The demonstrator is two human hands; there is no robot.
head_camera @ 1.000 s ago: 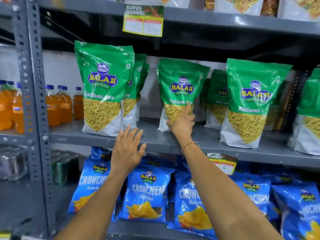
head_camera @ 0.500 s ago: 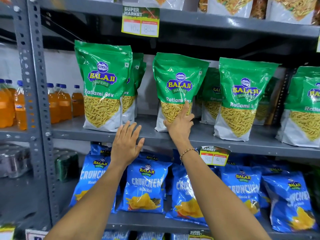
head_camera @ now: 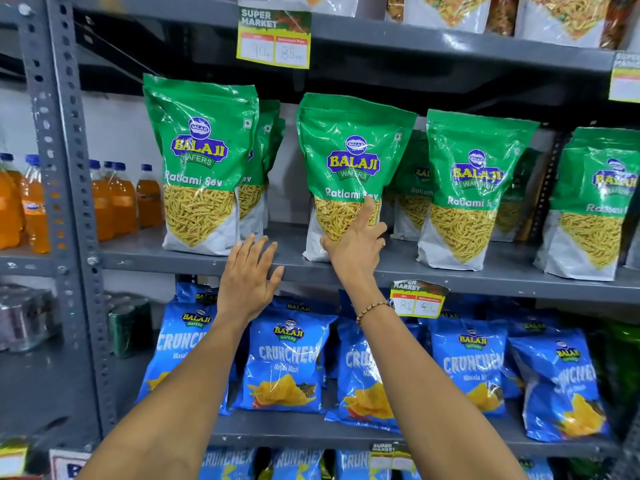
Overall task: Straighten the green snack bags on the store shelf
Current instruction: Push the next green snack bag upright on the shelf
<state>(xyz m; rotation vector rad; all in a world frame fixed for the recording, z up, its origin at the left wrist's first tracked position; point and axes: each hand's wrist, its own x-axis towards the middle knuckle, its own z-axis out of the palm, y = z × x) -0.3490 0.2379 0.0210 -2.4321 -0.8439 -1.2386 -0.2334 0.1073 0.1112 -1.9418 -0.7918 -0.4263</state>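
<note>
Several green Balaji Ratlami Sev bags stand upright on the grey middle shelf (head_camera: pixel 194 263). The left bag (head_camera: pixel 201 164) stands at the shelf front with more behind it. The middle bag (head_camera: pixel 349 161) is held at its lower front by my right hand (head_camera: pixel 356 245), index finger stretched up its face, thumb at its left bottom corner. A third bag (head_camera: pixel 474 188) and a fourth bag (head_camera: pixel 602 202) stand to the right. My left hand (head_camera: pixel 247 278) hovers with fingers spread before the shelf edge, between the left and middle bags, touching nothing.
Blue Crunchem chip bags (head_camera: pixel 284 362) fill the shelf below. Orange drink bottles (head_camera: pixel 114 199) stand in the bay to the left, past the perforated steel upright (head_camera: pixel 65 168). Price tags (head_camera: pixel 273 39) hang from the shelf edges. The upper shelf holds more snack packs (head_camera: pixel 557 12).
The middle green bag has come forward toward the shelf front and stands taller under my right hand, whose index finger now points up its face. My left hand stayed spread near the edge.
</note>
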